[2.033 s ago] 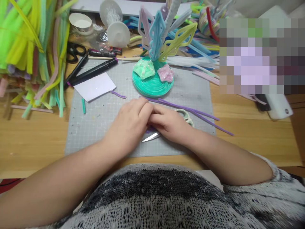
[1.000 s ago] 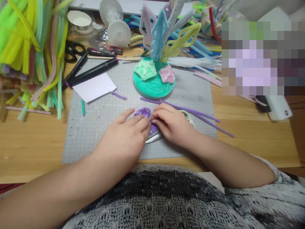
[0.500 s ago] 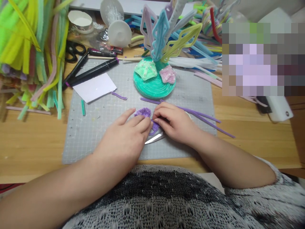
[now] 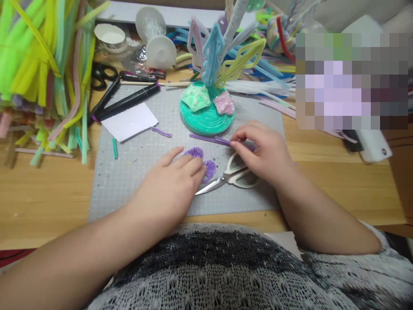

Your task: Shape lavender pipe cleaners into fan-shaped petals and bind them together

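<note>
My left hand (image 4: 172, 183) rests palm down on the mat, its bent fingers and hidden thumb on a purple pipe-cleaner shape with rounded, ribbed lobes (image 4: 210, 168). Only the shape's edges show around the fingers; the little finger sticks out. Farther right, my right hand (image 4: 263, 148) pinches a purple pipe cleaner (image 4: 209, 138) between thumb and forefinger; a second strand seems to lie along it. Below that hand lie white-handled scissors (image 4: 241, 177), slightly open, blades pointing left toward the purple shape.
A round green base (image 4: 206, 122) carries star shapes and pipe-cleaner leaves on the grey cutting mat (image 4: 138, 172). Left of it are a white card (image 4: 130, 122), a black marker (image 4: 129, 101) and black scissors (image 4: 103, 76). Pipe-cleaner bundles (image 4: 32, 56) pile up at left.
My right hand has left the purple shape, moved right and closed on a purple pipe cleaner. The scissors' handles now show. My left hand stays on the shape.
</note>
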`<state>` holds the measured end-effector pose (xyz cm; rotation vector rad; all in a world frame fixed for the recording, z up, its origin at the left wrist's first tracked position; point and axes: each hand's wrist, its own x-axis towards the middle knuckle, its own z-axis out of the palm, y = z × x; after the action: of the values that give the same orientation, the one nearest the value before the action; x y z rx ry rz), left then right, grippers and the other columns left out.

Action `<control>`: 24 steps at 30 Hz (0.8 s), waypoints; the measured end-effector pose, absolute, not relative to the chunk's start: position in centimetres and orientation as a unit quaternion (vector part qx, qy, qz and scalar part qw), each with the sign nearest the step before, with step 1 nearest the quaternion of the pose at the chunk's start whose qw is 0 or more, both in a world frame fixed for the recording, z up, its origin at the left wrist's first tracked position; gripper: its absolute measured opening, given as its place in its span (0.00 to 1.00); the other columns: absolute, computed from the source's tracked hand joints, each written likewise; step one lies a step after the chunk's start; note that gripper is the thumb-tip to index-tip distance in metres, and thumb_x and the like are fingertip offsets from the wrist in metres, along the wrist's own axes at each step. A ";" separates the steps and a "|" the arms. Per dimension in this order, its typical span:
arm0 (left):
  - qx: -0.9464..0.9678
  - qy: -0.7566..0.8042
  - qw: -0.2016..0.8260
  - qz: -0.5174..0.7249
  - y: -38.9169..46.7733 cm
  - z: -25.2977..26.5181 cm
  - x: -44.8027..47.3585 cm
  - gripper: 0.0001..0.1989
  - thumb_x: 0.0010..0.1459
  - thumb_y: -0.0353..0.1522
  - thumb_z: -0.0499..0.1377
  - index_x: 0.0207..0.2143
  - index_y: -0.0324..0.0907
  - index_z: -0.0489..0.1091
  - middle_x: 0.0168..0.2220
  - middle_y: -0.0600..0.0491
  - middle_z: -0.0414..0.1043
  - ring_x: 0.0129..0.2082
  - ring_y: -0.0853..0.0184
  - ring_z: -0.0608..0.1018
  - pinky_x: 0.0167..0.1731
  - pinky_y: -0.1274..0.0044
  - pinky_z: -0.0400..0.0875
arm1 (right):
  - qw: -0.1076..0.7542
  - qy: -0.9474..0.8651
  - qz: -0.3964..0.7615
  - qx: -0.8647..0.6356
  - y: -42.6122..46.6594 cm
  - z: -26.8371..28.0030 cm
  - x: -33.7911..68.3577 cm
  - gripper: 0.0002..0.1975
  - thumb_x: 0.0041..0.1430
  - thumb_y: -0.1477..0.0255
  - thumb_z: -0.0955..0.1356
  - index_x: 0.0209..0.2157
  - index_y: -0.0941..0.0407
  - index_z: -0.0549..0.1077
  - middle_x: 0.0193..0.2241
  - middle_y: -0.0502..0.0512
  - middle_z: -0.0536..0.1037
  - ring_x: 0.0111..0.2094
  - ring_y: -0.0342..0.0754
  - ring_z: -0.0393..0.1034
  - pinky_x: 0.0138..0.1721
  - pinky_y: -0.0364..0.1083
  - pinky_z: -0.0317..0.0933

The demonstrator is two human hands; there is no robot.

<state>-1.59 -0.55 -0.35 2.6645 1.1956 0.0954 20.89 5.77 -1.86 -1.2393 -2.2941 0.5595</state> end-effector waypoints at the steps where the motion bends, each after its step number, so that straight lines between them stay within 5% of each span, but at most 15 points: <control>1: 0.896 0.427 0.113 0.044 -0.4 -0.5 -1.3 0.13 0.61 0.26 0.51 0.42 0.40 0.74 0.43 0.48 0.76 0.46 0.61 0.76 0.58 0.63 0.58 | 0.220 -0.840 0.208 -0.451 6.1 -2.1 21.2 0.03 0.59 0.74 0.66 0.31 0.54 0.72 0.32 0.56 0.75 0.37 0.53 0.69 0.39 0.52 0.62; 4: 0.858 0.486 0.135 0.094 0.2 -1.2 -0.6 0.11 0.63 0.29 0.51 0.33 0.39 0.73 0.34 0.49 0.76 0.38 0.61 0.76 0.52 0.64 0.63 | 0.190 -0.848 0.226 -0.439 6.8 -3.1 21.3 0.02 0.57 0.74 0.68 0.30 0.55 0.72 0.31 0.55 0.74 0.35 0.51 0.69 0.37 0.50 0.62; 8: 0.805 0.555 0.170 0.124 0.9 -2.1 -0.2 0.08 0.60 0.31 0.55 0.40 0.38 0.71 0.33 0.48 0.76 0.35 0.60 0.75 0.42 0.66 0.66 | 0.174 -0.842 0.217 -0.462 7.3 -3.9 20.5 0.03 0.55 0.75 0.69 0.28 0.56 0.71 0.31 0.55 0.72 0.32 0.49 0.66 0.34 0.48 0.58; 15: 0.810 0.523 0.228 0.137 1.5 -2.5 -0.5 0.08 0.60 0.31 0.55 0.35 0.44 0.75 0.36 0.51 0.77 0.39 0.60 0.74 0.44 0.66 0.63 | 0.185 -0.825 0.230 -0.482 7.4 -4.1 20.3 0.03 0.55 0.75 0.68 0.28 0.56 0.70 0.27 0.52 0.72 0.29 0.47 0.63 0.32 0.46 0.56; 24: 0.793 0.519 0.285 0.145 1.5 -2.0 -1.0 0.06 0.58 0.30 0.57 0.37 0.42 0.74 0.41 0.50 0.77 0.45 0.59 0.75 0.49 0.63 0.60 | 0.343 -0.824 0.159 -0.422 6.4 -3.1 21.1 0.07 0.63 0.73 0.64 0.35 0.55 0.74 0.33 0.54 0.77 0.37 0.49 0.71 0.40 0.47 0.62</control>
<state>-0.95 1.54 -2.05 2.1200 1.3895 0.3889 21.10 6.39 -3.13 -1.0977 -2.1399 0.4137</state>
